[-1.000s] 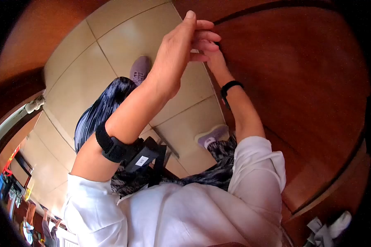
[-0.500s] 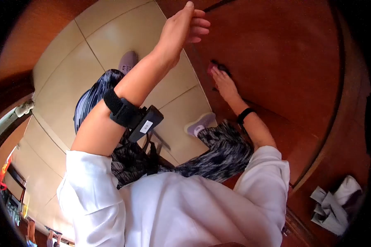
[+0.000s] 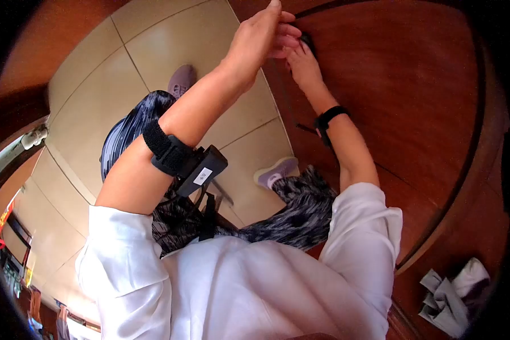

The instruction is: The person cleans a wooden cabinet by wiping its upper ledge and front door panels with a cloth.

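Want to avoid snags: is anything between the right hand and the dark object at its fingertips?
Nothing visible: the right hand appears to touch the dark object. The left hand is close in view; whether the hands touch is unclear.

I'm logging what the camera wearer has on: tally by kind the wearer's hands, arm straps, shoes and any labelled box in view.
Bare hands: 2 (left hand, right hand)
Black fabric arm straps: 2
Purple-grey lace-up shoes: 2
Rectangular black box with a white label: 1
Total: 7
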Tool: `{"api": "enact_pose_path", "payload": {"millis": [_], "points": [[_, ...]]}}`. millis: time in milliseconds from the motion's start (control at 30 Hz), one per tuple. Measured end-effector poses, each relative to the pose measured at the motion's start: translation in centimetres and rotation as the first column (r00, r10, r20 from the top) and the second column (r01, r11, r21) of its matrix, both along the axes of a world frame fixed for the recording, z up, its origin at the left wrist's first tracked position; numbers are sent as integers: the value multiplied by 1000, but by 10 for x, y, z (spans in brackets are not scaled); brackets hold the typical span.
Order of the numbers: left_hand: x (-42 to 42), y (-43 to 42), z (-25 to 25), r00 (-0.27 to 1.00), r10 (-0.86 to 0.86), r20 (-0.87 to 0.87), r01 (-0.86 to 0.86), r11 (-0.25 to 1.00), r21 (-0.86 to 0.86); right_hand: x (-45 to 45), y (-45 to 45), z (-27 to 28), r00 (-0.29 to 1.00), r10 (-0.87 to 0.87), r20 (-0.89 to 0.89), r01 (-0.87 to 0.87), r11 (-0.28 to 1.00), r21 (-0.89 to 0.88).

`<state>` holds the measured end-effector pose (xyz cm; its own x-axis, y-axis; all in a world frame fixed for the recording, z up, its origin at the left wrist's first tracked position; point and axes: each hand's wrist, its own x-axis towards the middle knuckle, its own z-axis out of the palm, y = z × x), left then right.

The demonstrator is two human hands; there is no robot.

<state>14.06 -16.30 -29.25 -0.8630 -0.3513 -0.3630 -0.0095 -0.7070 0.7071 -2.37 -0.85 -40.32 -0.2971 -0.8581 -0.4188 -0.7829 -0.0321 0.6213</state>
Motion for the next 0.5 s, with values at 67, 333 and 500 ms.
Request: {"api": "enact_pose_path", "payload": {"millis": [67, 333, 500], "points": [[0, 0, 0, 1000, 4, 0, -4, 1000, -13, 7, 13, -3, 999, 28, -18, -26, 993, 115], [-3, -2, 6, 1000, 14, 10, -15, 999, 42, 38, 125, 6, 990, 65, 123, -111, 903, 416], [-5, 0, -1, 999, 7, -43, -6, 1000, 21, 42, 139, 64, 997, -15, 78, -19, 910, 415]]}}
